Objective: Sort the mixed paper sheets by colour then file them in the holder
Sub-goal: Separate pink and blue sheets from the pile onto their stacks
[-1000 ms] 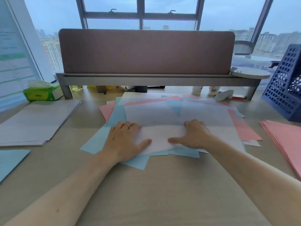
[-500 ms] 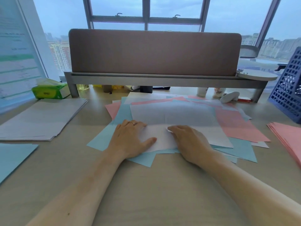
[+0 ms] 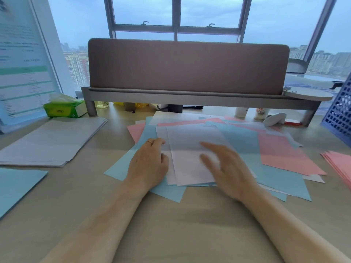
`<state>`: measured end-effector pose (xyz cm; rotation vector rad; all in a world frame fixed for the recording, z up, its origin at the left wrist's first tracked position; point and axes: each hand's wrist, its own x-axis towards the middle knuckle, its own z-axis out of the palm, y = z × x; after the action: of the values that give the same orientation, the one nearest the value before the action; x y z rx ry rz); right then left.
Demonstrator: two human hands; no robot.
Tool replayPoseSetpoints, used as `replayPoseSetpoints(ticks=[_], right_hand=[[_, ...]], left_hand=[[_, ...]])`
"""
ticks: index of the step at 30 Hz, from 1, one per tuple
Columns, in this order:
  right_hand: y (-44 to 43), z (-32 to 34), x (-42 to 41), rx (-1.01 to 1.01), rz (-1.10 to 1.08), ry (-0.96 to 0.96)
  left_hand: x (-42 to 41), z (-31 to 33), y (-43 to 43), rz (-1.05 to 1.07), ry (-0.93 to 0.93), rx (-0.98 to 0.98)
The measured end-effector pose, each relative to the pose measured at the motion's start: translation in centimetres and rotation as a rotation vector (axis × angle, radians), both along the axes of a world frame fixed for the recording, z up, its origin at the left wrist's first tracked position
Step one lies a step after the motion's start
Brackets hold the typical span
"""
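A mixed heap of white, blue and pink sheets (image 3: 284, 154) lies in the middle of the desk. On top lie two white sheets (image 3: 190, 149), turned with their short side toward me. My left hand (image 3: 150, 164) rests on the left edge of these white sheets, fingers slightly bent, a ring on one finger. My right hand (image 3: 226, 168) is blurred, fingers spread, over their right part. A sorted white stack (image 3: 51, 141) lies at left, a blue stack (image 3: 17, 188) at near left, a pink stack (image 3: 340, 166) at right. The blue mesh holder (image 3: 340, 116) stands at the far right.
A brown divider panel on a grey shelf (image 3: 188, 97) crosses the back of the desk. A green tissue pack (image 3: 64, 109) sits at back left beside a printed board (image 3: 20, 73). Cups and a white object (image 3: 273, 119) stand under the shelf at right.
The white sheets have been turned and pulled leftward on the heap, uncovering blue and pink sheets at right. My right hand has moved left and lifted its fingers. The camera has shifted left.
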<state>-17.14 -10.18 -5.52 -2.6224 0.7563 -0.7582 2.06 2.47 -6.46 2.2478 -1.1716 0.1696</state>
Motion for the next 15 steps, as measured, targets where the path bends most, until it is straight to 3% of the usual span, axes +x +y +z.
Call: replayPoseSetpoints(ticks=[2,4,8,15], right_hand=[[-2.5,0.2,-0.8,0.138,-0.293,-0.025],[-4.0,0.0,-1.2,0.166,-0.422,0.157],[-3.6,-0.6,-0.4,0.088,-0.393,0.336],[-1.7,-0.5,1.3,0.042,-0.276,0.309]], left_hand=[[-0.1,0.3,0.2,0.112,-0.057,0.066],[-0.3,0.4,0.2,0.135,-0.071,0.132],[-0.7,0.5,-0.2,0.079,0.049,0.135],[-0.5,0.6,-0.7,-0.02,0.386,0.052]])
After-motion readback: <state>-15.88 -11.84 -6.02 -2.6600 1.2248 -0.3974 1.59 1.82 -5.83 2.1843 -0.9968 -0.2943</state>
